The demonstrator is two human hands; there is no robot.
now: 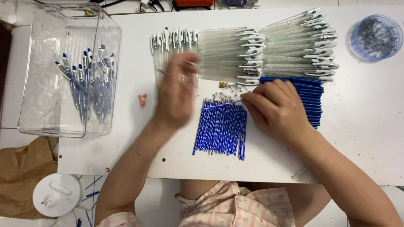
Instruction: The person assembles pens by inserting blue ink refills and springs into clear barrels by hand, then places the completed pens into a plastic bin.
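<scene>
Making pens, I think I have far to go. My right hand (277, 107) pinches one blue refill (221, 105) over the refill pile (221, 130) on the table (362, 126). My left hand (176, 90) is blurred over the clear barrels (223, 54); I cannot tell if its grip is open or closed. About a dozen done pens (88, 84) lie in the bin (42, 96). Many barrels, blue tips (311, 98) and springs (376, 38) wait.

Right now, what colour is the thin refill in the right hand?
Blue, seen from the head view: the refill in the right hand.
</scene>
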